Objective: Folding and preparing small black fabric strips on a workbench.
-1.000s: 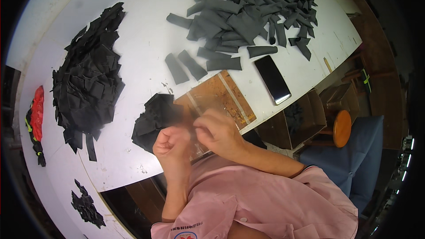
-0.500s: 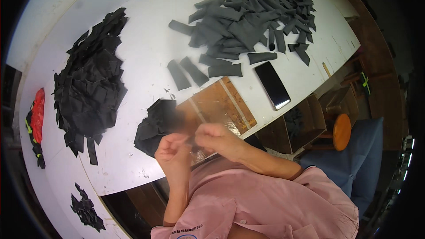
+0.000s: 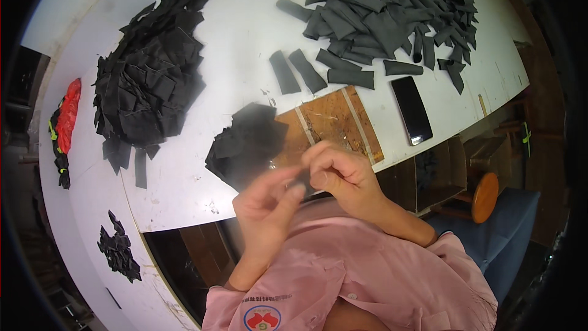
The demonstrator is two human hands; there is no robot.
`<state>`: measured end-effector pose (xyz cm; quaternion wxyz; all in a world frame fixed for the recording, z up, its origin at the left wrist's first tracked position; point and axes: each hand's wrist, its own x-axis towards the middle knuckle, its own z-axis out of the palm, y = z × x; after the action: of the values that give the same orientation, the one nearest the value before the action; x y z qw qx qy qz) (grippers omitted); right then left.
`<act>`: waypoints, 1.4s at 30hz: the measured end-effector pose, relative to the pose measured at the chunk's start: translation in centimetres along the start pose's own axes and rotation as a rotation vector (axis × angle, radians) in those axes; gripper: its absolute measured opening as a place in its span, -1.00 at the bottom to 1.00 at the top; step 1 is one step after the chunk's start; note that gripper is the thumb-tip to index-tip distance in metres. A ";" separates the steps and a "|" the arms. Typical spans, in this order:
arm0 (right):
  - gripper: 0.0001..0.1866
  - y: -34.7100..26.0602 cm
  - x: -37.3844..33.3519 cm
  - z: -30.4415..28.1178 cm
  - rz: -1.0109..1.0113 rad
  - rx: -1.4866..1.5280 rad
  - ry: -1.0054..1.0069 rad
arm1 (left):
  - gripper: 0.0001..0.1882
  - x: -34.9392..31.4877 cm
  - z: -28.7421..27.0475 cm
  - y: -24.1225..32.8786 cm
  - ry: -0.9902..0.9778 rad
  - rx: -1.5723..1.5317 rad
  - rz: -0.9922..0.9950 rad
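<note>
My left hand (image 3: pixel 269 203) and my right hand (image 3: pixel 346 175) are close together in front of my body, at the table's near edge. Fingers curled, they pinch a small dark piece of fabric (image 3: pixel 302 182) between them; it is blurred and mostly hidden by the fingers. Just beyond my left hand lies a small heap of flat black fabric pieces (image 3: pixel 248 141). It overlaps the left side of a brown wooden board (image 3: pixel 334 116) with pale strips across it, which lies beyond my right hand.
A large heap of black fabric pieces (image 3: pixel 147 79) covers the left of the white table (image 3: pixel 239 43). Dark grey fabric tubes (image 3: pixel 373 18) are piled at the far right, near a phone (image 3: pixel 411 110). Right of the table stand cardboard boxes (image 3: pixel 444 168) and an orange stool (image 3: pixel 485 197).
The view has shifted, so the table's contents sit further right and higher. My hands remain together, and a dark piece now shows between the fingers.
</note>
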<state>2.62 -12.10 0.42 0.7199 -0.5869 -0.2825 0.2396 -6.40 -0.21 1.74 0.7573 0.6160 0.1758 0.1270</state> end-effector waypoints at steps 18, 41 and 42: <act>-0.79 -7.2 2.7 -0.1 -0.188 -0.206 -0.141 | -0.83 1.5 1.4 4.1 -0.359 -1.001 -0.151; -0.80 4.2 4.6 -2.9 0.372 0.150 -0.239 | -0.63 3.6 -1.0 -3.1 -0.172 -0.691 -0.291; -0.80 4.0 4.4 -2.9 0.374 0.150 -0.236 | -0.58 3.6 -0.5 -2.6 -0.070 -0.388 -0.163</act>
<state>7.82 -10.39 -3.40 0.6666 -0.5419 -0.2322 0.4562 -3.41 1.18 -1.33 0.8752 0.4463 0.1707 0.0753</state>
